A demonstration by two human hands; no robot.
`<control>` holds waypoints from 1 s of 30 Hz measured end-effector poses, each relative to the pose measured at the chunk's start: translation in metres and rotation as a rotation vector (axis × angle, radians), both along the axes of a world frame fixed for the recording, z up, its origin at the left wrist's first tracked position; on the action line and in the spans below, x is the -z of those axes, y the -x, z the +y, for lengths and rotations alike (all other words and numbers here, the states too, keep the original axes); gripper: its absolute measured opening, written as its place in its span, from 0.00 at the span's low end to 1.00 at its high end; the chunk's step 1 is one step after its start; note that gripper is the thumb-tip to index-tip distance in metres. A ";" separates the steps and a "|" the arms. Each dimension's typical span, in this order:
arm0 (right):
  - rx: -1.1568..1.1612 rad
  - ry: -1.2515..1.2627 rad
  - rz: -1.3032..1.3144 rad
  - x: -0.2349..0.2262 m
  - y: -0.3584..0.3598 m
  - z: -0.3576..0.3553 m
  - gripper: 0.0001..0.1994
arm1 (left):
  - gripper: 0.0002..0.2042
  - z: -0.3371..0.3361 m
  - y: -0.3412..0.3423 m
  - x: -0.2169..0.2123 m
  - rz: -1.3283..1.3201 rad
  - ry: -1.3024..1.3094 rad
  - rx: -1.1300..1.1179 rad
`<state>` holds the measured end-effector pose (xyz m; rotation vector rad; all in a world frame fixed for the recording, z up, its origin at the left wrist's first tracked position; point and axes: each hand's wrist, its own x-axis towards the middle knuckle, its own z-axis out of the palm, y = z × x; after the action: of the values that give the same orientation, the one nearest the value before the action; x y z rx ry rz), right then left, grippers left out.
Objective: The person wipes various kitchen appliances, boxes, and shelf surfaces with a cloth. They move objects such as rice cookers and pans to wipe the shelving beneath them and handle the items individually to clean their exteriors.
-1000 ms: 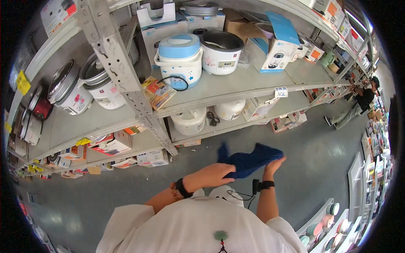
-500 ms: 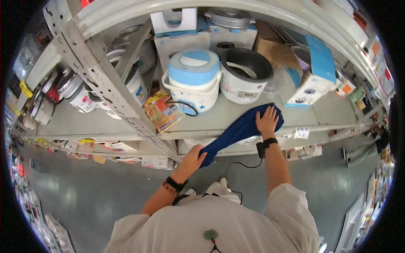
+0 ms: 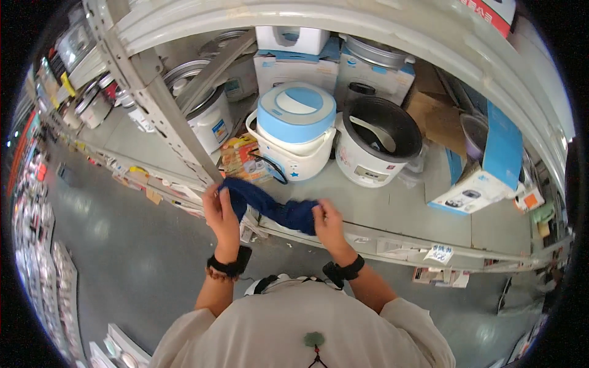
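A dark blue cloth (image 3: 276,208) hangs bunched between my two hands at the front edge of the shelf. My left hand (image 3: 222,214) pinches its left end near the metal post. The other end is gripped by my right hand (image 3: 330,226), thumb and fingers closed on it. Just behind the cloth stands a small white rice cooker with a blue lid (image 3: 296,132), its carrying handle lowered round the front. To its right is a white rice cooker without a lid (image 3: 374,147); a pale rice paddle (image 3: 381,136) lies in its dark inner pot.
A perforated metal post (image 3: 165,119) rises at the left. An orange printed booklet (image 3: 242,161) lies beside the blue-lidded cooker. An opened blue and white box (image 3: 481,175) sits at the right. A shelf beam (image 3: 343,17) crosses overhead.
My right hand has lifted off the shelf board and come left, nearer my left hand. The cloth, stretched along the board before, is now bunched and raised at the left. The view has shifted.
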<state>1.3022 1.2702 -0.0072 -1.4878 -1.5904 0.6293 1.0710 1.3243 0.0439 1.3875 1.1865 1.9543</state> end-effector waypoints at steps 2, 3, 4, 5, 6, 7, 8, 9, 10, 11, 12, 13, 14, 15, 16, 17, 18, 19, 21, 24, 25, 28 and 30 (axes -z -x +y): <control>0.311 -0.252 0.362 -0.044 -0.005 0.009 0.10 | 0.11 0.017 -0.017 -0.043 -0.070 -0.157 -0.004; 0.307 -0.363 0.398 -0.072 -0.010 0.022 0.11 | 0.11 0.029 -0.020 -0.066 -0.009 -0.244 -0.046; 0.324 -0.475 0.428 -0.103 -0.018 0.037 0.13 | 0.11 0.043 -0.027 -0.089 0.050 -0.325 -0.068; 0.298 -0.588 0.546 -0.127 -0.017 0.056 0.16 | 0.11 0.055 -0.036 -0.111 0.080 -0.317 -0.006; 0.208 -0.707 0.450 -0.155 -0.018 0.075 0.18 | 0.11 0.069 -0.042 -0.133 0.107 -0.319 0.055; 0.134 -0.724 0.561 -0.171 -0.011 0.100 0.20 | 0.12 0.095 -0.044 -0.143 0.256 -0.381 0.124; 0.145 -0.759 0.429 -0.190 -0.007 0.120 0.22 | 0.13 0.120 -0.048 -0.152 0.403 -0.445 0.198; 0.179 -0.863 0.250 -0.191 -0.008 0.153 0.24 | 0.15 0.137 -0.062 -0.158 0.533 -0.451 0.279; 0.148 -0.881 -0.007 -0.190 -0.016 0.179 0.25 | 0.18 0.152 -0.078 -0.162 0.662 -0.460 0.364; 0.088 -0.694 -0.169 -0.177 -0.013 0.191 0.26 | 0.20 0.170 -0.083 -0.152 0.780 -0.454 0.370; 0.025 -0.510 -0.326 -0.175 -0.008 0.202 0.26 | 0.22 0.191 -0.083 -0.137 0.899 -0.450 0.366; -0.041 -0.387 -0.406 -0.180 -0.009 0.205 0.28 | 0.23 0.196 -0.077 -0.119 1.122 -0.268 0.264; -0.111 -0.260 -0.481 -0.182 -0.009 0.203 0.29 | 0.23 0.193 -0.073 -0.121 1.035 -0.174 0.371; -0.134 -0.239 -0.498 -0.181 -0.008 0.199 0.29 | 0.23 0.187 -0.069 -0.124 1.075 -0.183 0.390; -0.156 -0.299 -0.499 -0.175 -0.011 0.193 0.28 | 0.23 0.179 -0.067 -0.127 1.116 -0.192 0.420; -0.193 -0.354 -0.498 -0.168 -0.017 0.185 0.28 | 0.21 0.170 -0.064 -0.129 1.063 -0.269 0.443; -0.238 -0.415 -0.497 -0.174 -0.017 0.169 0.28 | 0.20 0.159 -0.057 -0.134 1.009 -0.343 0.457; -0.283 -0.444 -0.499 -0.175 -0.018 0.157 0.29 | 0.21 0.152 -0.049 -0.134 0.994 -0.356 0.470; -0.308 -0.483 -0.525 -0.180 -0.017 0.141 0.28 | 0.21 0.142 -0.039 -0.135 0.946 -0.292 0.527; -0.178 -0.396 -0.578 -0.178 -0.008 0.157 0.27 | 0.20 0.162 -0.041 -0.115 0.862 -0.281 0.488; -0.131 -0.382 -0.568 -0.180 -0.009 0.169 0.26 | 0.19 0.171 -0.049 -0.109 0.804 -0.351 0.418; -0.069 -0.143 -0.519 -0.183 -0.020 0.197 0.33 | 0.17 0.187 -0.065 -0.101 0.761 -0.262 0.383; -0.039 -0.025 -0.516 -0.180 -0.014 0.213 0.37 | 0.17 0.189 -0.073 -0.095 0.734 -0.281 0.321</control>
<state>1.3162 1.4828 0.1728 -1.6922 -2.0066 0.2496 1.1445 1.5131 0.1388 2.4014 0.8878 1.4509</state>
